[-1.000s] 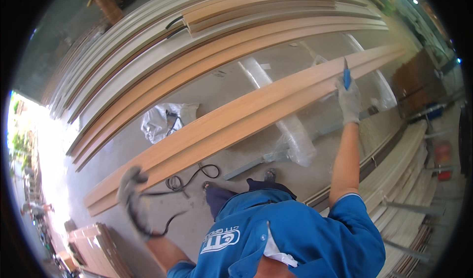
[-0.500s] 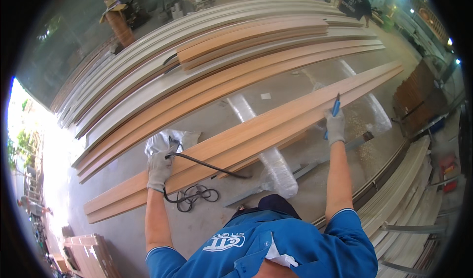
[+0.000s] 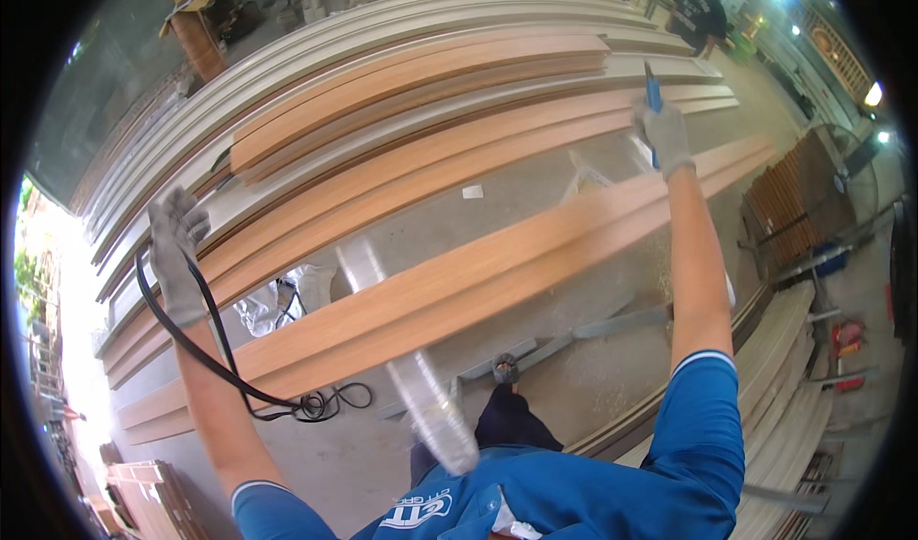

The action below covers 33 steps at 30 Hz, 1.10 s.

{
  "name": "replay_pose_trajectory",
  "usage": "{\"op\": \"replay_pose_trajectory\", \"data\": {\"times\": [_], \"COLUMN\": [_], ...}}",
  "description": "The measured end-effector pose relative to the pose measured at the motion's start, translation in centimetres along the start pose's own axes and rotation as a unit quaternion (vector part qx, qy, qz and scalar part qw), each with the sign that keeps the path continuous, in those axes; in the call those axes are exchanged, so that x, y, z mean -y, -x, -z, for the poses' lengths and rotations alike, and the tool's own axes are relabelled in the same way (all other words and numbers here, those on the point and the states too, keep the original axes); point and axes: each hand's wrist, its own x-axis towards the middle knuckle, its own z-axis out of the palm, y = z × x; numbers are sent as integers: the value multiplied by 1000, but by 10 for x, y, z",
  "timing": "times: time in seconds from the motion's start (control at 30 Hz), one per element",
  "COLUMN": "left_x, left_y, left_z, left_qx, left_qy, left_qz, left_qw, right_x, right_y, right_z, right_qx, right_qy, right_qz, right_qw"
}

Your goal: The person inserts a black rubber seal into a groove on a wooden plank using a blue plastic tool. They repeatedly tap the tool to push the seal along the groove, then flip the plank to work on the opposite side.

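My gloved left hand is raised at the left with its fingers spread. A black cord loops around this hand, hangs across my forearm and ends in a coil low beside the near board; how it passes behind the hand is hidden. My gloved right hand is closed on a blue utility knife, its thin dark tip pointing up and away. Below both hands a long wood-coloured stepped board runs slantwise across in front of me, blurred at its right part.
Further off lie more long boards, a shorter stack of wood-coloured ones and pale profiles. A plastic-wrapped support passes under the near board. Grey strips stand at the right. Another person is at the far right.
My left hand has come off the near board and moved up and left, carrying the cord. My right hand has lifted up and away with the knife.
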Motion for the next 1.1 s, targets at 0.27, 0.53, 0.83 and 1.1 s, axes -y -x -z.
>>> {"op": "replay_pose_trajectory", "data": {"times": [0.27, 0.53, 0.83, 1.1], "left_x": [39, 52, 13, -118], "left_y": [-67, -71, -67, 176], "left_z": [-92, -96, -88, -19], "left_qx": [-153, -161, -147, -4], "left_qy": [-221, -327, -307, -139], "left_qz": [134, 169, 174, 64], "left_qw": [954, 916, 924, 988], "right_x": [-56, -122, -116, -203], "right_y": [-267, -347, -341, -264], "right_z": [-48, -82, -54, 218], "right_qx": [-26, 87, 89, 104], "right_qy": [157, -100, -106, 172], "right_qz": [37, 8, -61, 207], "right_qw": [987, 991, 988, 957]}}
